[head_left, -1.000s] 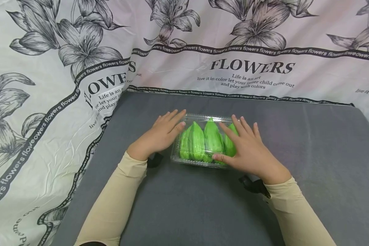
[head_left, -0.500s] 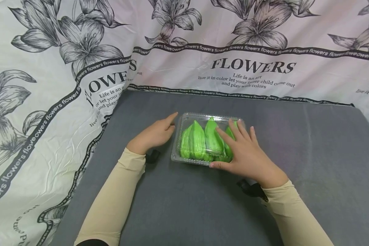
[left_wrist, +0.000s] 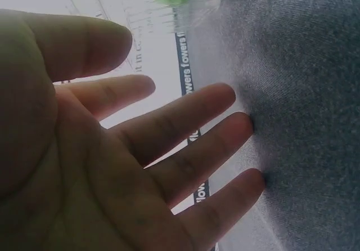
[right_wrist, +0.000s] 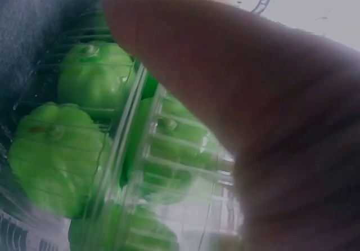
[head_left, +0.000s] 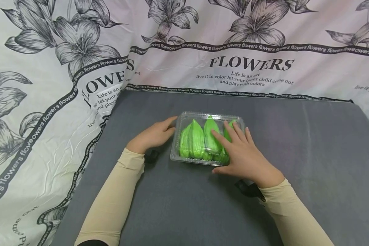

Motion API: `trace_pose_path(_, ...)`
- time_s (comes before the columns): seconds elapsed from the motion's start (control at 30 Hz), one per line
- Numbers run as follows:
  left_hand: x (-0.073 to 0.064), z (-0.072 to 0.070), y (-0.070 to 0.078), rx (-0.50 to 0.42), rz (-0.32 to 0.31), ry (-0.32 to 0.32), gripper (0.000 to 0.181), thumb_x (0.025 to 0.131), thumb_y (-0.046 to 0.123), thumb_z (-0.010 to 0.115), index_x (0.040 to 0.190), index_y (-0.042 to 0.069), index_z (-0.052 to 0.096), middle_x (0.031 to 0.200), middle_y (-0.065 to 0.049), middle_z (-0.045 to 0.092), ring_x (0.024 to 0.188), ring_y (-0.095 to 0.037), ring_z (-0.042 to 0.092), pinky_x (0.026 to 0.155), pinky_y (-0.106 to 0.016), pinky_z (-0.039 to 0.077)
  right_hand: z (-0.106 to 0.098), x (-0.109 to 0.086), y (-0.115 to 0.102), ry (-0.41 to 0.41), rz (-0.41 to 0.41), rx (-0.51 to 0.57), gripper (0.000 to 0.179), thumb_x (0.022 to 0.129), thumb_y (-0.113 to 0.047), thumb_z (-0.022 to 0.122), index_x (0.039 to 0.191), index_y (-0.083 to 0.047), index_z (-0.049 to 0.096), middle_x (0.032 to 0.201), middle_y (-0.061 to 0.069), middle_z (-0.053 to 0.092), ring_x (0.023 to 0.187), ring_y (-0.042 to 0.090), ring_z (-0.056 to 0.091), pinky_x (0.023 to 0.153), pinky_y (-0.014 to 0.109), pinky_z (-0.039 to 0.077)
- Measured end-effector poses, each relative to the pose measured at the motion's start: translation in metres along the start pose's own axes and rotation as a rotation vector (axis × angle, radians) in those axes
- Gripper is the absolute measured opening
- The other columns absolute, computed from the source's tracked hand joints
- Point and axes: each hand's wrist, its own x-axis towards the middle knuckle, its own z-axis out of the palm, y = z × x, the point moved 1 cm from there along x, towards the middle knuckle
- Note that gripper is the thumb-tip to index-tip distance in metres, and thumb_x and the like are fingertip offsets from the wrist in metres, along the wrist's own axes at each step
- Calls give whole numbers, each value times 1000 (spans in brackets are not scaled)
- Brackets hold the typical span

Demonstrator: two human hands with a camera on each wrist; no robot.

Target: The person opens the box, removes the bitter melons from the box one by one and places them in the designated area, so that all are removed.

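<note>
A clear plastic clamshell box (head_left: 176, 150) lies closed on the grey surface. Inside stand several bright green, ribbed, pointed vegetables (head_left: 196, 138), and the right wrist view shows the rounded stem ends (right_wrist: 59, 149) of some. My left hand (head_left: 152, 136) is at the box's left edge, index finger and thumb tips right by its rim. In the left wrist view its fingers (left_wrist: 185, 166) are extended and spread, with tips at the grey cloth. My right hand (head_left: 247, 157) lies spread over the box's right part, fingers on the lid and thumb near the front right edge.
The grey cloth-covered table (head_left: 184, 205) extends on all sides of the box. A white curtain (head_left: 249, 75) with flower prints and lettering hangs behind it and along the left side. A dark wrist device (head_left: 249, 189) sits beneath the right wrist.
The left hand has drawn back from the box's upper left corner and lowered beside its left edge. The right hand has shifted slightly left and down over the lid. The box stays nearly in place.
</note>
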Motion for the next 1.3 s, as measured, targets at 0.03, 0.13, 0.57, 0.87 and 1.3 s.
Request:
trace_pose_path(0.03,0,0,0,-1,-4,-1,60,113,35,37,170,24,23,166,-11,40,155,-28,33,125,-49,30,0,0,0,4,-3,2,122,71,-58,94,168,-21,30,174,23,9,160,48,2,122,74,2)
trace_pose_path(0.13,0,-1,-1,5,-13,-7,59,113,36,35,170,27,23,168,-9,38,156,-27,32,125,-49,30,-1,1,2,14,-16,8,119,73,-56,93,168,-20,31,174,24,11,160,49,3,122,73,4)
trace_pose_path(0.57,0,-1,-2,-27,-7,-29,61,114,47,36,170,26,22,171,-9,32,158,-31,27,126,-52,26,1,-3,13,72,-83,41,110,78,-57,90,166,-17,36,173,23,17,160,47,10,125,69,4)
trace_pose_path(0.87,3,1,-5,-58,17,-23,64,113,48,39,170,22,24,165,-13,42,154,-33,36,124,-52,31,7,-3,18,154,-121,52,108,79,-57,89,164,-14,40,172,22,23,159,47,16,127,65,4)
trace_pose_path(1.3,9,3,-11,-52,34,3,65,113,48,42,169,18,27,158,-14,50,148,-31,45,120,-50,37,20,-5,22,312,-144,97,93,75,-48,94,153,-12,57,165,20,37,156,48,23,114,81,20)
